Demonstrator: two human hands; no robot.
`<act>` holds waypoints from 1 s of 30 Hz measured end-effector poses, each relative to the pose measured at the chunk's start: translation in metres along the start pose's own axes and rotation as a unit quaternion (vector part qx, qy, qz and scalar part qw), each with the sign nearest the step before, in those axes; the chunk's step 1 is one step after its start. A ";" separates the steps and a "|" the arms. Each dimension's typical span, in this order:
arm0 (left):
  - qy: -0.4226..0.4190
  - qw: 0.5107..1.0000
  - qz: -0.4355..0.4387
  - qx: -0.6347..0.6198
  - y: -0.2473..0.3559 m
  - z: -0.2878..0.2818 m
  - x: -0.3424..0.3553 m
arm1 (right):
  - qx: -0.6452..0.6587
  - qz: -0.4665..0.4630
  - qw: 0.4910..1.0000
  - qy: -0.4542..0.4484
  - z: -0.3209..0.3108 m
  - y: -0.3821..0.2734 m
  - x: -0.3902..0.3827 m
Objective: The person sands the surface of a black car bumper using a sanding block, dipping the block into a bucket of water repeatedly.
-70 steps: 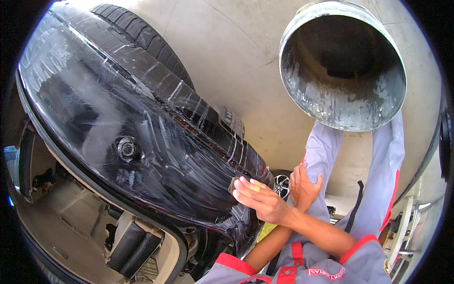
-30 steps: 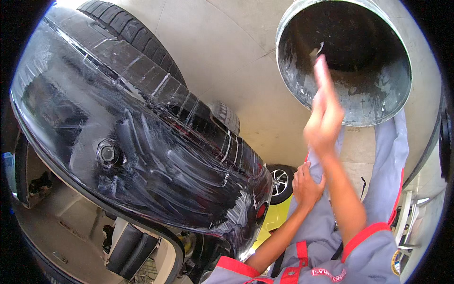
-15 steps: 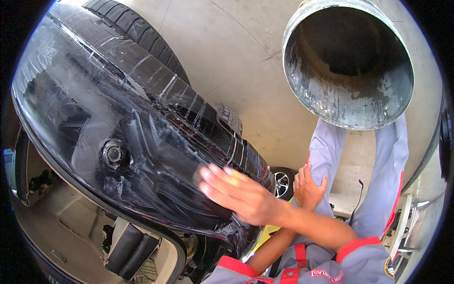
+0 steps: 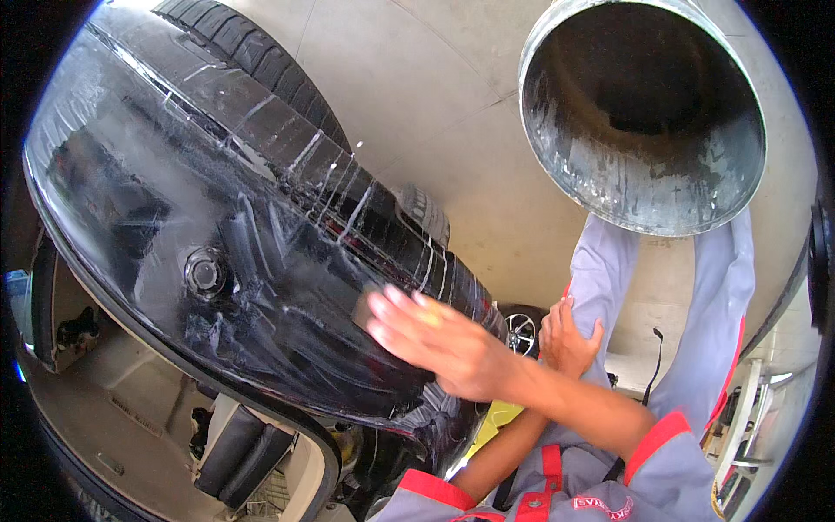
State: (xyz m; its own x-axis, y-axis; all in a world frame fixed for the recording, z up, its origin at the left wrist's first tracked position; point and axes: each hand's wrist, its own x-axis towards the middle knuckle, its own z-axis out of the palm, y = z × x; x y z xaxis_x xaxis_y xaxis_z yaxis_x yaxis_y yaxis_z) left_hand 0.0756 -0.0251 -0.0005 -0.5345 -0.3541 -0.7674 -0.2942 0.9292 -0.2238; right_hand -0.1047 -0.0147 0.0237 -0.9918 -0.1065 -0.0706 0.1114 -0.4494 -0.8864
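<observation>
Since a second ago, my right hand [image 4: 452,355] has swung from the mouth of the grey bucket [image 4: 665,196] onto the black car body panel [image 4: 287,335]. Its fingers grip a small flat pad [image 4: 364,308] against the panel; blur hides most of it. I judge the pad light, thin, slippery if wet, best pinned flat from above. It looks brownish; the panel, glossy, streaked milky grey. My left hand [image 4: 570,342] rests, fingers spread, on my trouser leg [image 4: 606,254].
</observation>
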 end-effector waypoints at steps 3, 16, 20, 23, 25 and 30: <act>0.004 1.000 0.005 0.000 -0.003 0.002 -0.001 | -0.003 -0.009 0.999 0.034 0.011 -0.001 -0.033; -0.004 1.000 -0.001 -0.010 0.001 0.005 -0.003 | -0.001 0.011 1.000 -0.017 0.001 0.005 -0.005; -0.011 1.000 -0.004 -0.016 0.001 0.006 -0.002 | -0.001 0.004 1.000 0.003 0.001 0.001 -0.012; -0.003 1.000 -0.005 -0.019 0.001 0.007 -0.002 | -0.008 0.016 1.000 -0.017 0.003 0.000 -0.032; -0.004 1.000 -0.010 -0.011 0.001 0.007 -0.003 | -0.009 0.010 1.000 -0.014 0.003 0.000 -0.020; 0.001 1.000 0.000 -0.010 -0.001 0.008 -0.005 | 0.011 0.000 1.000 -0.008 0.000 0.001 -0.001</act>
State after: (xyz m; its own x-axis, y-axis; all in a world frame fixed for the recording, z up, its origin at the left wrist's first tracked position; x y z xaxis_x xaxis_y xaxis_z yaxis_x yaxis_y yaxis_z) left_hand 0.0846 -0.0235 -0.0013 -0.5359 -0.3537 -0.7666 -0.3094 0.9271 -0.2115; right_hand -0.1036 -0.0145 0.0231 -0.9907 -0.1202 -0.0635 0.1131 -0.4695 -0.8757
